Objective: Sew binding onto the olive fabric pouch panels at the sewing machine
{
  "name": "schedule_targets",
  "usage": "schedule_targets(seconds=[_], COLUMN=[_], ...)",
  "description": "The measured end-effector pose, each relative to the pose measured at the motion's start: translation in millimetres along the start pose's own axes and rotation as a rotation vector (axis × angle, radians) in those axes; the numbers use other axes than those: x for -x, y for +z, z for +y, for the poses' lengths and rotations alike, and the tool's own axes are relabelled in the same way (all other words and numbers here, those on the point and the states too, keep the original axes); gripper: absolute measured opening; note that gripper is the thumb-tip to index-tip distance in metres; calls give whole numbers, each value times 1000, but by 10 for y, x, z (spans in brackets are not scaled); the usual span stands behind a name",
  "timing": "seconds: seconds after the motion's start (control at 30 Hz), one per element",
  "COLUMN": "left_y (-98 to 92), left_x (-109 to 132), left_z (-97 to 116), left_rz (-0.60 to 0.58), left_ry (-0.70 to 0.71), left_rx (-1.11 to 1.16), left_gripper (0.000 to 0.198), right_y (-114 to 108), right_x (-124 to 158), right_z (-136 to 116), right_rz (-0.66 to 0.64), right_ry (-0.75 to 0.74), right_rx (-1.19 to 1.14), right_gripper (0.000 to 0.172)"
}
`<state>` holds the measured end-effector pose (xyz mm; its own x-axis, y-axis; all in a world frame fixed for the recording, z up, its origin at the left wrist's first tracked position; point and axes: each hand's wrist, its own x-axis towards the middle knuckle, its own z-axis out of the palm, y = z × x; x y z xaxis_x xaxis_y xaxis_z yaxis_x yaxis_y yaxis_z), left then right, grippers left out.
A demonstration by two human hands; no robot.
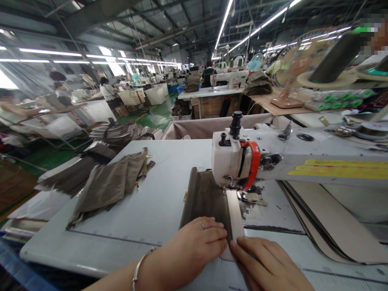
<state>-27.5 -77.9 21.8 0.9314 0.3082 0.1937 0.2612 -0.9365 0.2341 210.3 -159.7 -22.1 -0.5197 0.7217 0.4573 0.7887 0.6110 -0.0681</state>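
My left hand (197, 240) lies flat, fingers together, on a dark olive fabric piece (206, 200) with a pale strip (235, 214) along its right edge. My right hand (266, 262) rests flat beside it, fingertips touching the pale strip's near end. The fabric runs away from me under the head of a white sewing machine (233, 161) with a red guard. A ring and a bracelet show on my left hand.
A stack of finished olive pieces (112, 186) lies at the left of the grey table (151, 210). Long tan strips (330, 226) lie at the right. A fan (297, 64), thread cones and other workers' stations stand behind.
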Motion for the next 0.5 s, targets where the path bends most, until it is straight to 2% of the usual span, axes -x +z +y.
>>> schedule_targets(seconds=[0.2, 0.5], left_y=[-47, 30], left_x=[-112, -248], left_z=[-144, -386], left_rz=[-15, 9], left_ry=[6, -17], left_rx=[-14, -58], left_gripper=[25, 23], right_y=[-36, 15], right_x=[-163, -296], right_z=[-9, 77], right_rz=[63, -4], right_ry=[59, 94], right_rx=[-11, -58], right_gripper=[31, 32])
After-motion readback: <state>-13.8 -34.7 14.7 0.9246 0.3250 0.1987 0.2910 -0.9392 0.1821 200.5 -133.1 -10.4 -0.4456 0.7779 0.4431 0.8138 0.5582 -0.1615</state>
